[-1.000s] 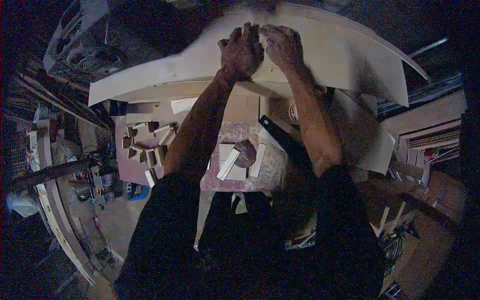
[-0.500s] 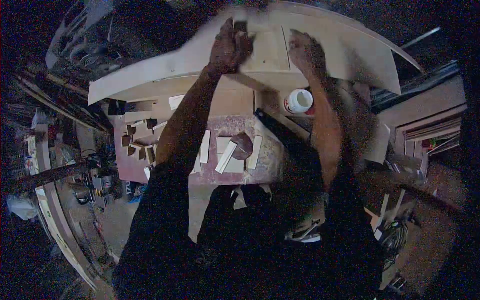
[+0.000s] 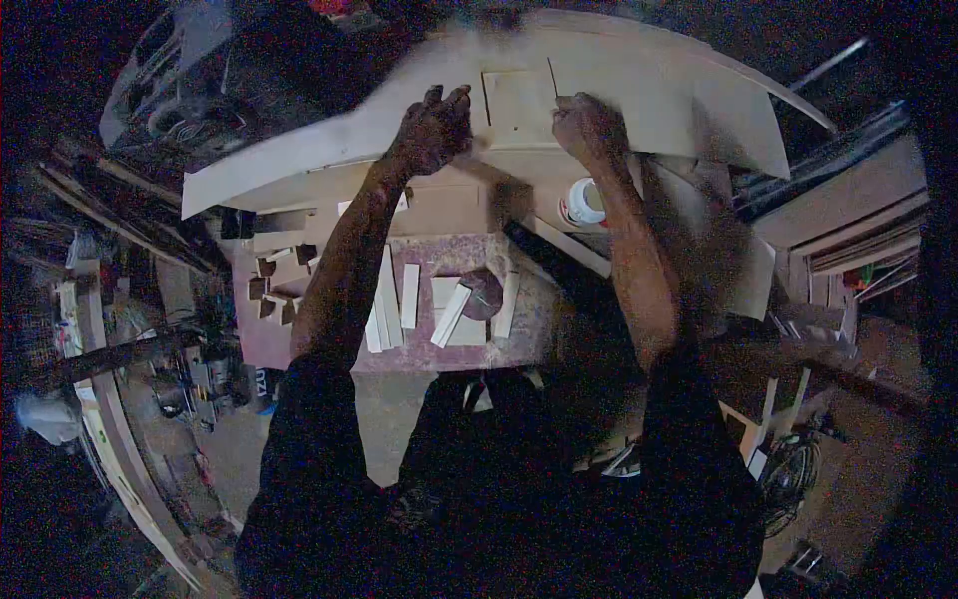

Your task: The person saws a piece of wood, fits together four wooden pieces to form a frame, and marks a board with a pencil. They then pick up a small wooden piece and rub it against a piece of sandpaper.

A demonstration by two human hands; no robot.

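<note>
A small square wooden panel lies on a large pale board that spans the far side of the bench. My left hand rests with curled fingers on the board just left of the panel's lower corner. My right hand grips the panel's lower right edge. Whether the left hand holds anything is hidden by the dim light.
A white cup stands under the board near my right forearm. Several short wood strips and a dark round piece lie on a worn reddish bench. Small wood blocks sit at the left. Clutter and planks surround the bench.
My hands moved apart and drew back toward me, from the board's far middle to either side of the square panel. The view shifted, showing more strips on the bench.
</note>
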